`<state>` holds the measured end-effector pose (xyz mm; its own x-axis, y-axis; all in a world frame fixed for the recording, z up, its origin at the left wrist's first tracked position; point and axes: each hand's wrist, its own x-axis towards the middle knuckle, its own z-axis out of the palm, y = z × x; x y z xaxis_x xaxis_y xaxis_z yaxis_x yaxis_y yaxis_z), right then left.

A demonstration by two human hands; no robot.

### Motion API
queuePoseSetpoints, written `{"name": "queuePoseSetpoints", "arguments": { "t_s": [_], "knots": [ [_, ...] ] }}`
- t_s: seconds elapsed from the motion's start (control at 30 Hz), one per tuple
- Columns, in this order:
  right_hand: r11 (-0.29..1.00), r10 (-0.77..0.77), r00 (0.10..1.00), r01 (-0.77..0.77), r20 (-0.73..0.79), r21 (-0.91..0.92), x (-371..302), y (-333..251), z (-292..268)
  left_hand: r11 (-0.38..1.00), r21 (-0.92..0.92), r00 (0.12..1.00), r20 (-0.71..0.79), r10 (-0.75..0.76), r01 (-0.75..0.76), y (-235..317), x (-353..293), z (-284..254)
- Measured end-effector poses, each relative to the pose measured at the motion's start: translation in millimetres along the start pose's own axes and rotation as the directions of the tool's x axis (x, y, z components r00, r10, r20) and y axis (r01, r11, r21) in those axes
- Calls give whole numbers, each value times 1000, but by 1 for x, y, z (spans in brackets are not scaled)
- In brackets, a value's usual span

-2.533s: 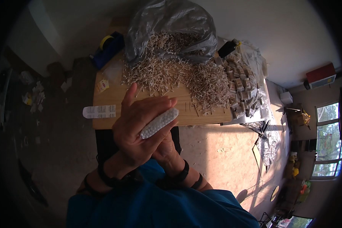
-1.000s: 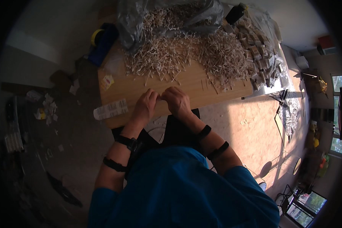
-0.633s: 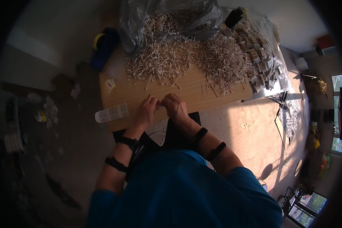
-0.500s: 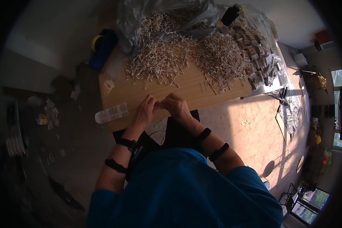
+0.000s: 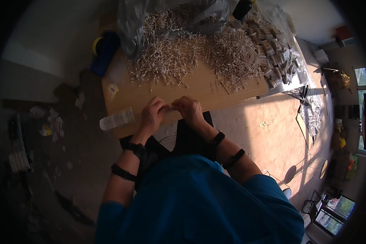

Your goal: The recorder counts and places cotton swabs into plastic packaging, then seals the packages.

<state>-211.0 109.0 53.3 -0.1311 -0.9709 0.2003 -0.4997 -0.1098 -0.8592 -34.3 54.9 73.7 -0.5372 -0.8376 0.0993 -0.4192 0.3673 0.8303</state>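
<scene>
My left hand (image 5: 151,114) and my right hand (image 5: 190,110) meet over the near edge of the wooden table (image 5: 140,95). Both sets of fingers are pinched together around something small and pale, mostly covered by the fingertips, so its kind does not show. Beyond them lies a wide heap of cotton swabs (image 5: 162,65), with a second swab heap (image 5: 236,55) to its right. A pale printed strip of labels (image 5: 118,118) lies to the left of my left hand, at the table's corner. Further up that side is a small white and yellow card (image 5: 112,90).
A clear plastic bag (image 5: 131,30) spreads behind the swabs. Many small packs (image 5: 274,51) are stacked on the right, near a dark bottle (image 5: 242,9). A blue tape dispenser (image 5: 105,55) stands at the left edge. Paper scraps (image 5: 55,124) litter the floor.
The view has shifted slightly, so the table's things appear a little further left and higher. Both hands stay close together, with only small movements of the fingers.
</scene>
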Motion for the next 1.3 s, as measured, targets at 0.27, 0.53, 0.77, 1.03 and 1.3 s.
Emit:
{"name": "queuePoseSetpoints", "arguments": {
  "t_s": [0.27, 0.53, 0.77, 1.03, 1.3],
  "knots": [
    [988, 124, 988, -132, 95, 82, 7, -21, -18, 998, -35, 999, 0, -44, 44, 7, 0, -7],
    [991, -54, 996, 46, 64, 124, 19, -83, -73, 995, -80, 997, -66, 48, -53, 86, 15, -57],
    [980, -18, 999, 9, 45, 198, 19, -128, -99, 969, -235, 995, -74, 62, -78, 110, 5, -77],
    [955, -290, 955, 293, -57, 50, 13, -155, -118, 958, -214, 975, -158, 157, -189, 155, -1, -85],
    [971, -171, 985, 171, -19, 167, 7, -165, -128, 963, -104, 962, -140, 235, -250, 168, -5, -91]
  ]
}}
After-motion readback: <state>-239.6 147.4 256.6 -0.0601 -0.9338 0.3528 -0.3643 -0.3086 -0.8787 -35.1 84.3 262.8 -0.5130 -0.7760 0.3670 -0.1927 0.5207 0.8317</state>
